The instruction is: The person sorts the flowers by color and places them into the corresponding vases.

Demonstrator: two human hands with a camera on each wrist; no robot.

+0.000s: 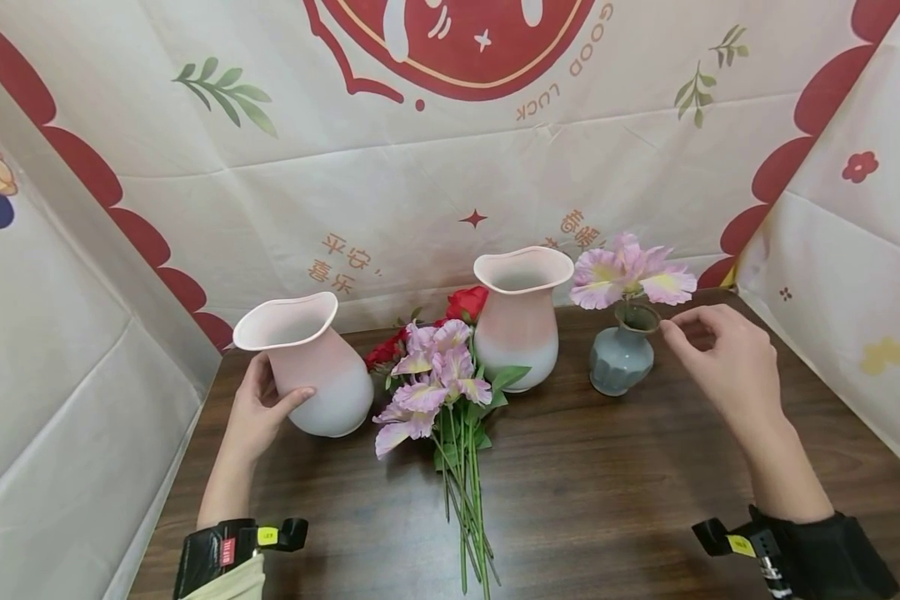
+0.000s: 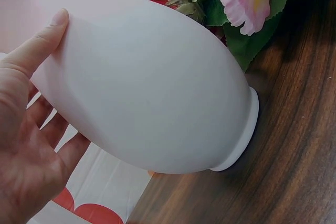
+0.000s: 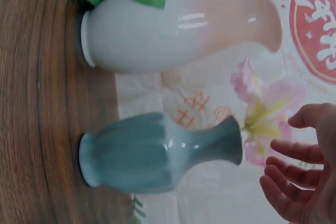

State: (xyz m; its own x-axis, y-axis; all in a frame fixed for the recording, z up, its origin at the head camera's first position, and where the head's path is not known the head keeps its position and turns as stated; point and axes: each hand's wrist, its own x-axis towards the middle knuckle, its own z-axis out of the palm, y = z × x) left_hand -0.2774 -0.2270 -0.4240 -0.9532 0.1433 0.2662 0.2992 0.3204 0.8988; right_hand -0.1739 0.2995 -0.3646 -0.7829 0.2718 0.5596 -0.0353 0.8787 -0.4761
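Observation:
My left hand (image 1: 255, 407) grips a pink-and-white vase (image 1: 328, 375) by its side, thumb across the front and fingers round the back. That vase leans to the left, its base (image 2: 247, 135) at the tabletop. On the right stands a small blue-grey vase (image 1: 621, 360) with a pink-and-yellow flower (image 1: 630, 273) at its mouth. Beside its rim is my right hand (image 1: 729, 360), fingers (image 3: 299, 151) loosely bent with nothing between them. A second pink-and-white vase (image 1: 521, 333) stands upright in the middle.
Pink flowers (image 1: 435, 371) with long green stems (image 1: 467, 500) lie on the dark wooden table (image 1: 607, 492) between the larger vases. Red flowers (image 1: 467, 303) lie behind them. A printed white cloth (image 1: 420, 183) hangs along the back and sides.

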